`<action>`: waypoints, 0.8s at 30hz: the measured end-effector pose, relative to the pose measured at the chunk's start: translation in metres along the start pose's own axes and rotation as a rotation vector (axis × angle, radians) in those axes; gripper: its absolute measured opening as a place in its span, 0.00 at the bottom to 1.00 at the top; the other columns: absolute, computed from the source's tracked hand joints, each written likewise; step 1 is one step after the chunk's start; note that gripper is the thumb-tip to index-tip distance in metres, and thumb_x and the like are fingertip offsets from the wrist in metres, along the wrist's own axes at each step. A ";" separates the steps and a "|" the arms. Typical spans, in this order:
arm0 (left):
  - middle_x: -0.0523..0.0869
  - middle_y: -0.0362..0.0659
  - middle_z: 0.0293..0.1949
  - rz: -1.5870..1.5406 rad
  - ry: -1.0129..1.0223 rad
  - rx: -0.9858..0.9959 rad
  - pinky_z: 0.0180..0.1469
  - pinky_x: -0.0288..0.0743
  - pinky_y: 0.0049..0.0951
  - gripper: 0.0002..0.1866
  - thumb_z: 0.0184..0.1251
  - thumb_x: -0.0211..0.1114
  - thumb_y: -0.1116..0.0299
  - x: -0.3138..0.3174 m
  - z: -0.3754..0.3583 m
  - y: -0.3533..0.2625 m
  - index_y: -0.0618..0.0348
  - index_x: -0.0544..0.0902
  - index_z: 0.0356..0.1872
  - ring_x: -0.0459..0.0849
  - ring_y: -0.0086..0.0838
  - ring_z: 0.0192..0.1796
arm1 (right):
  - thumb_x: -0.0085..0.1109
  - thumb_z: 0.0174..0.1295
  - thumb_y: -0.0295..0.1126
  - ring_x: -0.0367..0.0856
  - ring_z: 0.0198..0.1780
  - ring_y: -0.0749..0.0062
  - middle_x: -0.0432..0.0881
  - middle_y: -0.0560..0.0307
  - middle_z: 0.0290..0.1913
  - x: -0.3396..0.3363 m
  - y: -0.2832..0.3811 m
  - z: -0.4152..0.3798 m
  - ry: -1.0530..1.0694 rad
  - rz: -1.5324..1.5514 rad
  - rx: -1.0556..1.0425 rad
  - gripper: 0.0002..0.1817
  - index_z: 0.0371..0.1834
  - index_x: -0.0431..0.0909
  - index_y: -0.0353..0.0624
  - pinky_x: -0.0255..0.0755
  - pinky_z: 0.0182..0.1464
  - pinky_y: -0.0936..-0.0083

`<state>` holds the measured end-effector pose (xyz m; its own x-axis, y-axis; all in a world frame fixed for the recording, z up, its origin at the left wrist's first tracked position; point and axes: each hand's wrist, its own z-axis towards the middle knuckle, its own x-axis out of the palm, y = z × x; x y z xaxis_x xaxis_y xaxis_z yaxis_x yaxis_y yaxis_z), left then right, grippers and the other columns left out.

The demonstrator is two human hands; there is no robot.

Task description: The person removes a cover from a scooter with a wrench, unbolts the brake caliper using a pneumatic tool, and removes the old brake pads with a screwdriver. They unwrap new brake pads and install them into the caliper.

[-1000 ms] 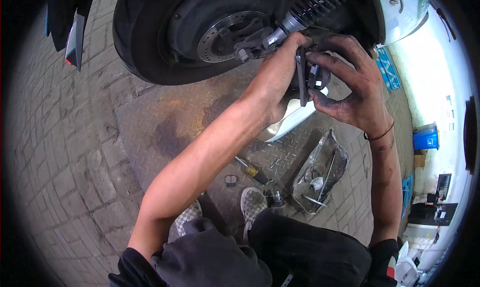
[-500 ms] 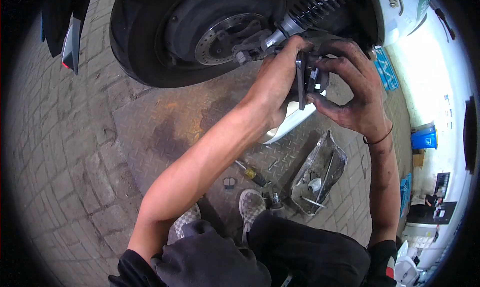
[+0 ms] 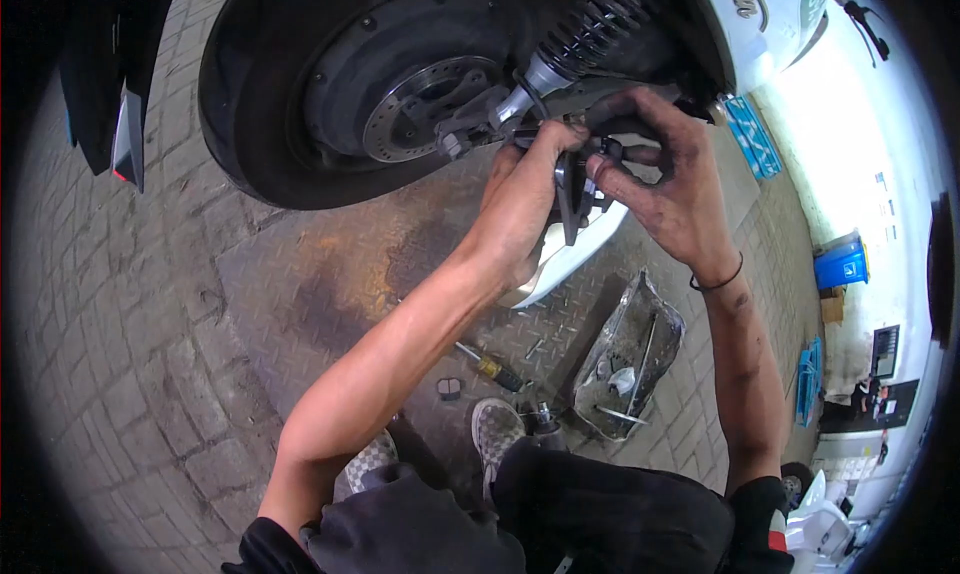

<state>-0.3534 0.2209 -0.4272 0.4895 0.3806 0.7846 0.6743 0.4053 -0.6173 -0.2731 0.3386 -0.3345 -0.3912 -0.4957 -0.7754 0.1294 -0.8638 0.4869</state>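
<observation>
In front of the scooter's rear wheel (image 3: 265, 84), my left hand (image 3: 522, 189) is closed around a dark brake caliper (image 3: 570, 209), whose flat metal edge points down toward me. My right hand (image 3: 668, 189), blackened with grime, has its thumb and fingers curled onto the caliper's right side. A small part seems pinched there, but I cannot make out what it is. Beyond both hands are the brake disc (image 3: 385, 134) and the coil-spring shock absorber (image 3: 585, 39). Below the hands lies a white body panel (image 3: 568, 264), partly covered by my left wrist.
On the steel floor plate (image 3: 310, 274) lie a yellow-and-black screwdriver (image 3: 492, 370), a brake pad (image 3: 449, 388) and several bolts. A dirty tray (image 3: 655, 339) with loose items stands right of my feet. Blue crates (image 3: 752, 139) and a blue bin (image 3: 842, 265) line the wall.
Both hands and the caliper have shifted slightly left and down in view as my head moved. My right thumb has come up from the caliper's lower end to its upper side.
</observation>
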 end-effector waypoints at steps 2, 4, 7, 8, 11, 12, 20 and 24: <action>0.85 0.42 0.47 0.018 0.018 0.025 0.55 0.82 0.33 0.21 0.77 0.53 0.55 -0.003 0.000 0.002 0.62 0.80 0.56 0.85 0.27 0.47 | 0.77 0.52 0.23 0.87 0.46 0.73 0.87 0.54 0.43 0.003 0.001 -0.005 -0.032 0.118 0.166 0.22 0.51 0.82 0.33 0.85 0.49 0.74; 0.85 0.42 0.47 0.035 0.034 0.049 0.55 0.81 0.33 0.21 0.76 0.54 0.55 -0.004 0.000 0.005 0.62 0.80 0.56 0.85 0.27 0.48 | 0.77 0.53 0.23 0.88 0.45 0.74 0.88 0.55 0.42 0.006 0.006 -0.010 -0.079 0.166 0.206 0.21 0.50 0.83 0.33 0.85 0.49 0.75; 0.85 0.41 0.47 0.018 0.050 0.067 0.52 0.80 0.32 0.21 0.76 0.55 0.55 -0.006 0.001 0.008 0.62 0.80 0.56 0.84 0.26 0.47 | 0.77 0.54 0.23 0.87 0.43 0.77 0.88 0.56 0.41 0.016 0.011 -0.020 -0.182 0.216 0.243 0.18 0.48 0.84 0.34 0.84 0.49 0.77; 0.85 0.41 0.46 0.005 0.049 0.069 0.49 0.79 0.31 0.20 0.76 0.56 0.55 -0.006 0.001 0.009 0.62 0.80 0.55 0.83 0.25 0.46 | 0.76 0.54 0.24 0.87 0.42 0.78 0.88 0.56 0.41 0.021 0.009 -0.023 -0.238 0.217 0.245 0.16 0.46 0.85 0.34 0.84 0.49 0.79; 0.85 0.41 0.43 0.001 0.047 0.047 0.44 0.78 0.30 0.20 0.75 0.58 0.55 -0.010 -0.003 0.009 0.62 0.81 0.52 0.83 0.25 0.43 | 0.76 0.55 0.24 0.87 0.41 0.78 0.89 0.56 0.41 0.036 0.002 -0.030 -0.349 0.127 0.164 0.13 0.42 0.87 0.35 0.82 0.44 0.79; 0.84 0.40 0.42 0.008 0.047 0.028 0.42 0.77 0.30 0.19 0.74 0.58 0.54 -0.011 -0.004 0.009 0.61 0.81 0.51 0.82 0.25 0.42 | 0.76 0.55 0.24 0.87 0.41 0.77 0.89 0.56 0.40 0.039 0.001 -0.033 -0.403 0.167 0.170 0.12 0.42 0.87 0.35 0.81 0.43 0.79; 0.84 0.40 0.42 0.043 0.027 0.100 0.39 0.76 0.29 0.19 0.73 0.60 0.53 -0.011 -0.002 0.016 0.60 0.81 0.50 0.82 0.25 0.40 | 0.75 0.53 0.23 0.89 0.39 0.69 0.89 0.50 0.39 0.047 -0.008 -0.038 -0.459 0.017 0.009 0.12 0.41 0.87 0.33 0.80 0.42 0.76; 0.84 0.39 0.42 0.068 0.041 0.075 0.41 0.77 0.29 0.21 0.73 0.59 0.52 -0.016 -0.001 0.018 0.60 0.81 0.52 0.83 0.26 0.42 | 0.75 0.52 0.23 0.89 0.39 0.69 0.89 0.50 0.38 0.044 -0.007 -0.037 -0.414 0.027 0.044 0.12 0.41 0.87 0.33 0.80 0.43 0.76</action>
<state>-0.3482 0.2208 -0.4512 0.5562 0.3754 0.7414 0.5963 0.4412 -0.6707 -0.2572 0.3191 -0.3871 -0.7224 -0.4326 -0.5394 0.1095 -0.8418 0.5285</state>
